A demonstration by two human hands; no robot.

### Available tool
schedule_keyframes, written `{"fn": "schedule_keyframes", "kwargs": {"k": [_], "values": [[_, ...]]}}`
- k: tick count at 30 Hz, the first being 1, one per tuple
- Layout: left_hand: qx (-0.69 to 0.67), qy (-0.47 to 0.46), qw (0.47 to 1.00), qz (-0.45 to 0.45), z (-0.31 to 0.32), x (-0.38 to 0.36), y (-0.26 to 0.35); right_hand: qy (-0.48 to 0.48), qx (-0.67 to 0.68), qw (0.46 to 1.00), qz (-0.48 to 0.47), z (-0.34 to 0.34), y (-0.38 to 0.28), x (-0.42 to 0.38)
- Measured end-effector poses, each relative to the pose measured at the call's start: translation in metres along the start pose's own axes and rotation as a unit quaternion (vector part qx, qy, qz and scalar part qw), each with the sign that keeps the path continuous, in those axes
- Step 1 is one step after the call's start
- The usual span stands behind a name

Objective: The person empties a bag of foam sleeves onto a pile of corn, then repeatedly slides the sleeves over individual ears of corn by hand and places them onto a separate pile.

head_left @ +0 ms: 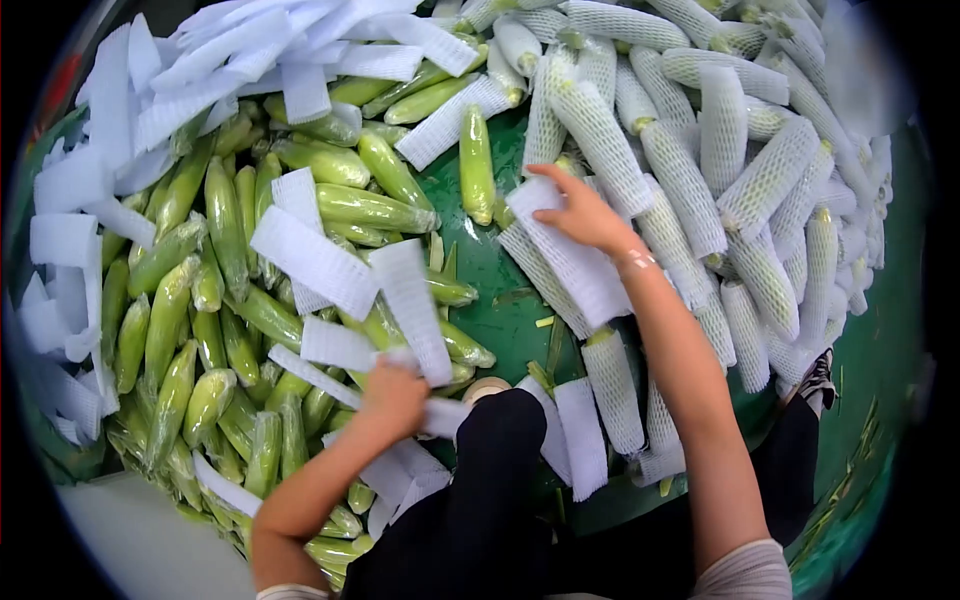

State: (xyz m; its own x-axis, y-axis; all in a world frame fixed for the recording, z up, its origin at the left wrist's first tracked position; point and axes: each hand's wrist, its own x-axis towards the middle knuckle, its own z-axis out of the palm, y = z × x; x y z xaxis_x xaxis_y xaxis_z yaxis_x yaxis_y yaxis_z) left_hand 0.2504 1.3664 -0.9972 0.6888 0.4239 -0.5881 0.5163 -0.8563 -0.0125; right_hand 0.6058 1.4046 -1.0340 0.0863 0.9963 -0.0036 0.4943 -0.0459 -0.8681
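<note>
The right grip (583,212) spreads open, touching one flat white foam-mesh sleeve (575,265); the left grip (392,402) curls at white sleeves (408,305), hold unclear. One glossy film-wrapped green corncob (477,165) lies at twelve; dozens heap at nine (225,225), dozens of mesh-sleeved cobs (683,185) at two.

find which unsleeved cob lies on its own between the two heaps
The green cob at upper centre, lying on the green surface beside a flat foam sleeve; the other unsleeved ones are piled in the left heap.
</note>
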Motion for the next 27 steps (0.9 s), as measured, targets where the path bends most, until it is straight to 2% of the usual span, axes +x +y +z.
{"fn": "schedule_keyframes", "kwargs": {"k": [1, 2, 3, 4, 5, 6, 7, 8, 9, 10, 11, 12, 13, 14, 15, 16, 17, 18, 19, 20, 22, 23, 24, 25, 26, 27], "values": [[-0.028, -0.014, 0.999, 0.007, -0.007, -0.022, -0.014, 0.030, 0.099, 0.995, -0.017, -0.005, -0.009, -0.011], [-0.034, 0.013, 0.999, 0.033, -0.005, -0.040, -0.027, 0.032, 0.100, 0.994, -0.016, -0.010, -0.019, -0.022], [-0.023, -0.038, 0.998, 0.033, -0.017, -0.054, -0.034, 0.029, 0.319, 0.945, 0.064, -0.014, -0.027, -0.033], [-0.014, -0.221, 0.974, 0.037, -0.056, -0.058, -0.037, 0.023, 0.520, 0.842, 0.140, -0.015, -0.033, -0.043], [-0.089, -0.239, 0.966, 0.039, -0.099, -0.058, -0.038, 0.072, 0.583, 0.798, 0.136, -0.008, -0.041, -0.046], [-0.164, -0.254, 0.952, 0.041, -0.131, -0.048, -0.038, 0.054, 0.625, 0.767, 0.132, -0.002, -0.040, -0.047], [-0.253, -0.100, 0.957, 0.098, -0.142, -0.033, -0.043, 0.055, 0.653, 0.745, 0.126, 0.009, -0.052, -0.046], [-0.334, 0.058, 0.929, 0.150, -0.153, -0.017, -0.048, 0.056, 0.681, 0.720, 0.119, 0.024, -0.068, -0.040], [-0.362, 0.262, 0.881, 0.154, -0.150, 0.022, -0.050, 0.052, 0.707, 0.697, 0.108, 0.040, -0.076, -0.030], [-0.472, 0.323, 0.818, 0.067, -0.157, 0.060, -0.043, 0.048, 0.732, 0.673, 0.096, 0.058, -0.080, -0.019], [-0.495, 0.411, 0.760, 0.097, -0.145, 0.105, -0.043, 0.089, 0.770, 0.624, 0.098, 0.078, -0.081, -0.002], [-0.662, 0.277, 0.694, 0.055, -0.139, 0.135, -0.044, 0.108, 0.760, 0.634, 0.089, 0.082, -0.090, 0.003], [-0.793, 0.205, 0.572, 0.041, -0.124, 0.165, -0.050, 0.197, 0.567, 0.799, 0.043, 0.093, -0.081, 0.012], [-0.793, 0.206, 0.571, 0.042, -0.115, 0.180, -0.048, 0.272, 0.330, 0.904, -0.006, 0.108, -0.062, 0.024], [-0.802, 0.257, 0.538, 0.036, -0.109, 0.192, -0.044, 0.278, 0.583, 0.760, -0.070, 0.124, -0.040, 0.041], [-0.809, 0.306, 0.501, 0.029, -0.104, 0.201, -0.042, 0.300, 0.517, 0.802, -0.003, 0.123, -0.019, 0.053], [-0.810, 0.305, 0.499, 0.029, -0.102, 0.208, -0.043, 0.332, 0.413, 0.848, 0.022, 0.120, 0.003, 0.065], [-0.825, 0.310, 0.471, -0.015, -0.100, 0.213, -0.044, 0.357, 0.303, 0.883, 0.047, 0.118, 0.020, 0.075], [-0.837, 0.313, 0.444, -0.058, -0.097, 0.222, -0.046, 0.371, 0.328, 0.865, 0.075, 0.114, 0.017, 0.080], [-0.920, 0.313, 0.230, 0.049, -0.091, 0.246, -0.049, 0.408, 0.453, 0.793, 0.015, 0.114, 0.011, 0.091], [-0.924, 0.362, 0.121, 0.012, -0.084, 0.277, -0.067, 0.330, 0.658, 0.663, 0.138, 0.099, 0.023, 0.098], [-0.924, 0.362, 0.121, 0.013, -0.075, 0.285, -0.072, 0.330, 0.657, 0.663, 0.138, 0.099, 0.030, 0.098], [-0.777, 0.470, 0.396, -0.134, -0.068, 0.291, -0.076, 0.292, 0.574, 0.745, 0.172, 0.104, 0.045, 0.098], [-0.529, 0.515, 0.621, -0.263, -0.062, 0.296, -0.077, 0.251, 0.481, 0.815, 0.205, 0.104, 0.048, 0.095], [-0.531, 0.514, 0.621, -0.262, -0.055, 0.300, -0.076, 0.253, 0.480, 0.815, 0.205, 0.105, 0.050, 0.092], [-0.560, 0.422, 0.655, -0.283, -0.048, 0.300, -0.073, 0.199, 0.439, 0.847, 0.224, 0.105, 0.042, 0.089]]}}
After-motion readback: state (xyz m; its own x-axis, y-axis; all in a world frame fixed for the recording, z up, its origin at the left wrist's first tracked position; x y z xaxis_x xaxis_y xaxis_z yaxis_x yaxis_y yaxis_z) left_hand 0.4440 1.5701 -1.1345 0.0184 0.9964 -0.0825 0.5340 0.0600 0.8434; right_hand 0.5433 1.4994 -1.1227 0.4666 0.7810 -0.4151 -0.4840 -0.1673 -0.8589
